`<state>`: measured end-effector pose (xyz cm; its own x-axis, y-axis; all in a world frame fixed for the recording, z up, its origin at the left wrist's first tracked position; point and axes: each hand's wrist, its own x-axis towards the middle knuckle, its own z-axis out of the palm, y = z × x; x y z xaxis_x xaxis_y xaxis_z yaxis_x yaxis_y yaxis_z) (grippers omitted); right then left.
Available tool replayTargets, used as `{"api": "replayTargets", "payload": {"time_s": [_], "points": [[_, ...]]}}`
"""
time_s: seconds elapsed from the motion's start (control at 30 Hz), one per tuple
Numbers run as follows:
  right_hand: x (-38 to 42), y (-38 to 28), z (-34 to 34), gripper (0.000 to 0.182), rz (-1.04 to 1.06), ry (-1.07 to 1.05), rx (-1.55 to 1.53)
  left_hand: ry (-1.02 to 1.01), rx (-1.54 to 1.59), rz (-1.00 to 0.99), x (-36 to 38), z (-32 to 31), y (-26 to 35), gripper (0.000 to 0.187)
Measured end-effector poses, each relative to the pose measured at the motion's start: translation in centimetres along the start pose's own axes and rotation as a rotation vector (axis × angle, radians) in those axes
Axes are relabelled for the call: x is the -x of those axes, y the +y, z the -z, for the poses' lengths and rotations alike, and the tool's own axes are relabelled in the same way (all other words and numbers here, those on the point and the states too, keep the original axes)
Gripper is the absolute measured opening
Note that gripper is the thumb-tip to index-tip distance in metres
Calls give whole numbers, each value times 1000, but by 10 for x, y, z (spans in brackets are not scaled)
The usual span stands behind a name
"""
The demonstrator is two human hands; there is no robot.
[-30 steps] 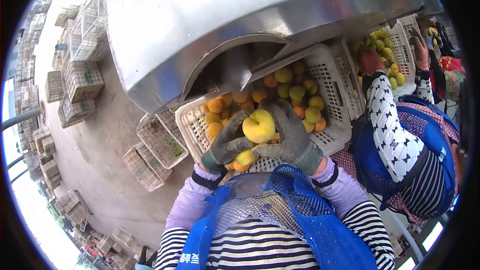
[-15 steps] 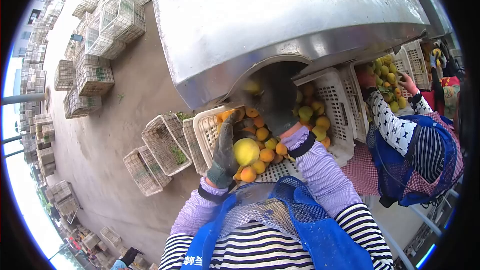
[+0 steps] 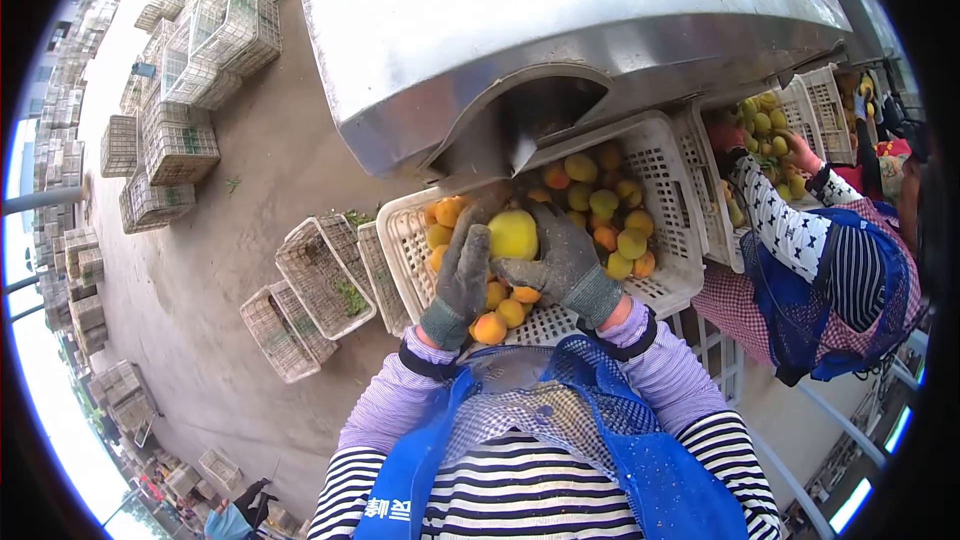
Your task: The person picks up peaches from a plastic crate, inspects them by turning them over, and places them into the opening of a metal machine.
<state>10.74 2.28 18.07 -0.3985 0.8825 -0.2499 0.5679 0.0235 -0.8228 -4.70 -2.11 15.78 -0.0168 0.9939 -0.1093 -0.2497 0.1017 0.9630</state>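
Note:
A large yellow peach (image 3: pixel 513 234) sits between my hands, above a white plastic crate (image 3: pixel 660 140) of smaller orange and yellow-green peaches (image 3: pixel 603 204). My left hand (image 3: pixel 462 275), in a dark grey glove, is closed against the large peach's left side. From the right, my right hand (image 3: pixel 572 258) holds the same fruit, its thumb along the near side; the glove is dusty grey with a green cuff. Several small peaches (image 3: pixel 490 326) lie just under and in front of my hands.
A metal machine housing (image 3: pixel 570 0) with a curved outlet (image 3: pixel 555 105) overhangs the crate's far side. At right, a co-worker's hands (image 3: pixel 797 153) are over another fruit crate. Stacked crates (image 3: pixel 180 145) and two nearby crates (image 3: pixel 325 265) stand on the floor at left.
My right hand has come back from the machine's outlet to the large peach, which my left hand was beside. The peach has moved up and slightly right. The outlet is now uncovered.

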Motion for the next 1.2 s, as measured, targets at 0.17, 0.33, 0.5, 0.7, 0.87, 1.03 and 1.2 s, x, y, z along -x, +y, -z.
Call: {"api": "replayTargets", "payload": {"time_s": [0.17, 0.33, 0.5, 0.7, 0.87, 1.03, 1.2], "points": [[8, 3, 5, 87, 224, 226, -139, -4, 652, 365, -1, -4, 8, 49], [-1, -5, -9, 80, 273, 448, 123, -1, 869, 490, -11, -10, -6, 58], [-50, 6, -10, 69, 376, 640, 339, 18, 690, 414, -8, 0, -1, 58], [-146, 20, -29, 50, 286, 488, 561, 131, 569, 458, -3, 17, -46, 53], [-64, 15, -6, 35, 416, 684, 201, 93, 237, 397, -15, 13, -116, 45], [-39, 179, -18, 37, -193, 228, 67, -156, -1108, -12, -67, -12, -218, 51], [-75, 239, 7, 35, -148, 403, 407, -654, -1510, 395, -146, -84, -189, 55]]}}
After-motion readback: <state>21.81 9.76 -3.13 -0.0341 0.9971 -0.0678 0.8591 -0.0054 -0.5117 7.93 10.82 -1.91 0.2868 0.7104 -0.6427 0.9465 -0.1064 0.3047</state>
